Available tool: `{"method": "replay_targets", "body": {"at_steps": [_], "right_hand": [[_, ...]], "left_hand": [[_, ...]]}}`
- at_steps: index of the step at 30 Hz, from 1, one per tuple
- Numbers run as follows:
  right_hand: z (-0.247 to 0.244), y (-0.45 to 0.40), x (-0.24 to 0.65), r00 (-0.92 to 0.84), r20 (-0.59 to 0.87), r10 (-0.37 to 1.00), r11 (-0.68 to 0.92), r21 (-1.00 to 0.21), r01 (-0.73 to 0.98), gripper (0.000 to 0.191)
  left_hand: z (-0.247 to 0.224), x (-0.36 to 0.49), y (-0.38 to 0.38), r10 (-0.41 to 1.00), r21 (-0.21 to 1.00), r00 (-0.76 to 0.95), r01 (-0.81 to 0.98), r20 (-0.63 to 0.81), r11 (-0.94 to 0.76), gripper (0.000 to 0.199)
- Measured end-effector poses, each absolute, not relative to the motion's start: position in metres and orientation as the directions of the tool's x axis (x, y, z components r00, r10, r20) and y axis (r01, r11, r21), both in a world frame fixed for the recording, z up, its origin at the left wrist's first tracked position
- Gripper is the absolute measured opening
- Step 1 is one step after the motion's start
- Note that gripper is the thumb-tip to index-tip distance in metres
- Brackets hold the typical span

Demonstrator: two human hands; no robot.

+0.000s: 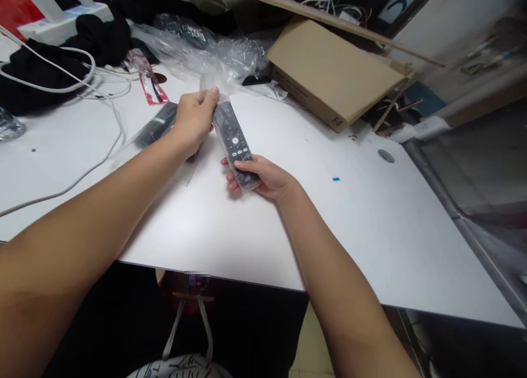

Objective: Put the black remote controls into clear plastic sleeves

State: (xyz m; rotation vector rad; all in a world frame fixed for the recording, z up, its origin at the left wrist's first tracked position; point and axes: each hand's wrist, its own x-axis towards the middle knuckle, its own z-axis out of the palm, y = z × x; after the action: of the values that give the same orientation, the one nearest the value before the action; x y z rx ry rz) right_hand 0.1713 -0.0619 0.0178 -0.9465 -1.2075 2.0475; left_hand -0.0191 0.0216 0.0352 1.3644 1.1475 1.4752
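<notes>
A black remote control with white buttons lies inside a clear plastic bag, tilted above the white table. My right hand is wrapped round its lower end, thumb on top over the film. At the upper end my left hand pinches the bag between thumb and fingers. Beneath and beside my left forearm, more dark items in clear plastic rest on the table, partly hidden by that arm; I cannot make out their kind.
A closed cardboard box stands at the back right, under a wooden shelf edge. Crumpled clear plastic and a red-edged packet lie at the back. White cable crosses the table on the left. A blue scrap lies right.
</notes>
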Motion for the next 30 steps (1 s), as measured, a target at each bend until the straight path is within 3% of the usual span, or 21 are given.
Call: {"method": "replay_targets", "body": {"at_steps": [10,15,18,22,26,30], "right_hand": [[0.0162,-0.0608,0.1714,-0.594,-0.261,0.761,-0.397,-0.912,-0.108,0.038],[0.0186,-0.0628,0.1710,-0.591,-0.268,0.761,-0.391,-0.916,-0.089,0.043],[0.0188,-0.0633,0.1712,-0.589,-0.285,0.756,-0.404,-0.912,-0.077,0.043],[0.0179,-0.0630,0.1711,-0.562,-0.277,0.780,-0.401,-0.910,-0.108,0.039],[0.0185,-0.0633,0.1706,-0.547,-0.271,0.792,-0.392,-0.913,-0.115,0.042],[0.0182,-0.0639,0.1701,-0.556,-0.267,0.787,-0.391,-0.913,-0.115,0.045]], "left_hand": [[0.0397,-0.0181,0.0201,0.969,0.978,-0.139,-0.011,0.204,-0.207,0.039],[0.0402,-0.0223,0.0197,0.948,0.955,-0.111,0.056,0.297,-0.293,0.043],[0.0401,-0.0225,0.0229,0.958,0.967,-0.138,-0.011,0.250,-0.254,0.042],[0.0403,-0.0189,0.0249,0.994,0.983,0.040,-0.159,0.099,-0.092,0.041],[0.0431,-0.0180,0.0198,0.987,0.984,0.062,-0.104,0.150,-0.143,0.031],[0.0452,-0.0234,0.0194,0.983,0.985,0.078,-0.047,0.168,-0.165,0.034]]}}
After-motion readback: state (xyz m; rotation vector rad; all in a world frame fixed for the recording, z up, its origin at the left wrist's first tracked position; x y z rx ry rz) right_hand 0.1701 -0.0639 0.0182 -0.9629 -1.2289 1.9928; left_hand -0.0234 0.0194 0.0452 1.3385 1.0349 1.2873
